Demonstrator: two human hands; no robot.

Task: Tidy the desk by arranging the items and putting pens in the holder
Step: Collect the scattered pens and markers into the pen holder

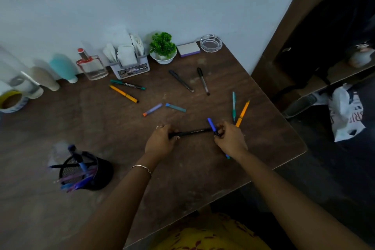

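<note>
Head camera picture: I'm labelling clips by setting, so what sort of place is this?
Probably a home or small-office desk pushed against a wall. Loose pens such as the orange pen lie on the wooden desk, a mesh pen holder stands at the left, and a potted plant sits by the wall.

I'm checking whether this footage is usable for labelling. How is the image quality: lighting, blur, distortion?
Head view: dim, bluish light with no hard glare; the centre is sharp, so the black pen between the left hand and right hand reads clearly; the mesh pen holder and the bottles at left are smeared; wide-angle distortion bends the desk edge.
</note>
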